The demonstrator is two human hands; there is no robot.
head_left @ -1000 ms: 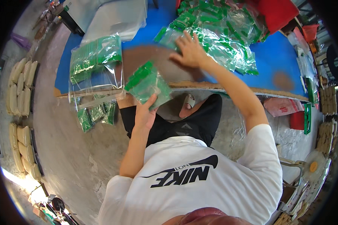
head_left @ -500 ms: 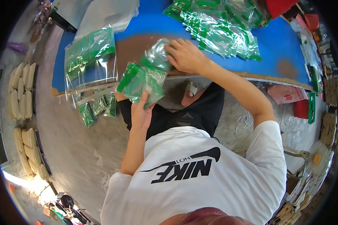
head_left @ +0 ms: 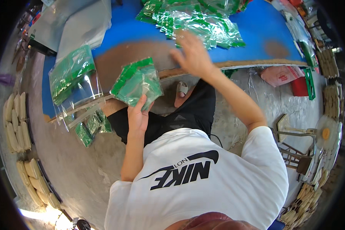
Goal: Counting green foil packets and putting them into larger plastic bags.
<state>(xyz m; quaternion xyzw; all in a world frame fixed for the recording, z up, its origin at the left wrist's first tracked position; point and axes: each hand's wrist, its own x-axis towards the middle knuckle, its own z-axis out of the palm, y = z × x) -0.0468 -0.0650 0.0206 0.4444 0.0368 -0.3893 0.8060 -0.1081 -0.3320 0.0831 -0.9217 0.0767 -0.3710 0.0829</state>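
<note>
My left hand point(head_left: 138, 115) is closed on the lower edge of a small stack of clear plastic packets with green bands point(head_left: 137, 85), its thumb on top. The stack is tilted and fanned a little, in front of the table's near edge. My right hand point(head_left: 195, 57) is above that edge, slightly blurred, thumb and fingers apart with nothing visible in them. Its fingertips are close to a wide heap of green-banded clear packets point(head_left: 203, 27) on the blue table point(head_left: 253, 50). At the table's left, a larger clear bag point(head_left: 74, 76) holds a block of green packets and overhangs the edge.
Flat clear plastic sheets point(head_left: 82, 30) lie at the table's far left. Several green packets point(head_left: 90, 126) hang or lie below the left edge. A pink bag point(head_left: 281, 75) is under the right end. A fan point(head_left: 327, 132) stands at the right, and stacked beige bundles point(head_left: 17, 120) at the left.
My right hand has left the packets near the left-hand stack and moved toward the heap, its fingers spreading. The left-hand stack now sits more neatly together. The whole view has shifted.
</note>
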